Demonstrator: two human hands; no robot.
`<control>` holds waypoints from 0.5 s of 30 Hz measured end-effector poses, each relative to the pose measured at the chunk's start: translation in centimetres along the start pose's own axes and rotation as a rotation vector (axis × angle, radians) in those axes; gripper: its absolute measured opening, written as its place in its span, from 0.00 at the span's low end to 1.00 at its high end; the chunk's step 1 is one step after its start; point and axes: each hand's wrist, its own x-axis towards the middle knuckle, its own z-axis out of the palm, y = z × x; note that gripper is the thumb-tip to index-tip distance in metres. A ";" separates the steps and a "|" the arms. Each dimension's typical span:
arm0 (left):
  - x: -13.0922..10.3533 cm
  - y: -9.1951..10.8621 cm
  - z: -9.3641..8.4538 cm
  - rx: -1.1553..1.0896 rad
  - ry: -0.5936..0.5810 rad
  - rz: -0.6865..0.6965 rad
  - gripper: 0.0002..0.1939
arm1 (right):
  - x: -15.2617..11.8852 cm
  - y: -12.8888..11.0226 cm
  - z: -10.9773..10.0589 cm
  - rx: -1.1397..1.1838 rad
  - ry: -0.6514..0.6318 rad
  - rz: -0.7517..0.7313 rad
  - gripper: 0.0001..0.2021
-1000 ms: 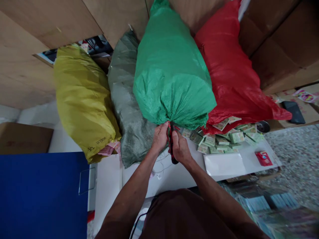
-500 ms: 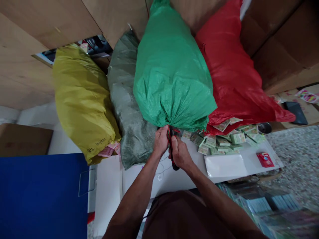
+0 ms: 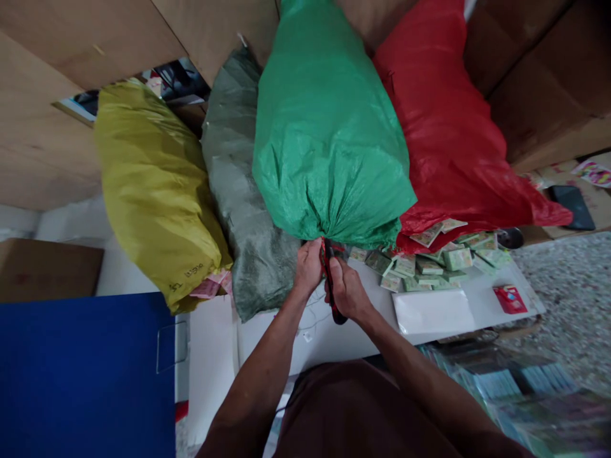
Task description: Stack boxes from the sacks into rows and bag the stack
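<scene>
A large green sack (image 3: 329, 133) lies with its gathered end toward me. Just below that end, my left hand (image 3: 309, 264) is closed on the bunched neck of the sack. My right hand (image 3: 347, 289) is wrapped round a dark tool with red parts (image 3: 337, 312), whose upper end reaches the gathered neck beside my left fingers. A grey-green sack (image 3: 252, 203) lies to the left of the green one, and a red sack (image 3: 449, 133) to its right. Small green bundles (image 3: 429, 266) spill near the red sack's mouth.
A yellow sack (image 3: 157, 197) lies at the left, beside a blue panel (image 3: 86, 375). On the white table (image 3: 353, 340) are a white packet (image 3: 432, 310) and a red box (image 3: 509, 299). A dark phone-like object (image 3: 573, 207) rests at the right. Plastic-wrapped stacks (image 3: 520, 381) stand below.
The view has shifted slightly. Both hands keep their grip at the green sack's neck, and the dark tool is tilted a little more.
</scene>
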 end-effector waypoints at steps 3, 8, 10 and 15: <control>-0.1 -0.1 0.1 -0.018 0.024 0.003 0.25 | -0.1 0.3 0.4 0.012 0.005 0.000 0.25; -0.5 -0.1 0.4 -0.027 0.025 -0.008 0.24 | -0.4 0.7 0.9 -0.015 0.026 0.019 0.25; -0.7 0.5 0.7 -0.028 0.025 0.001 0.23 | -0.6 0.7 1.0 -0.039 0.032 0.014 0.24; -1.1 1.8 1.1 -0.048 0.034 -0.014 0.22 | -0.5 0.5 1.0 -0.185 0.055 -0.024 0.23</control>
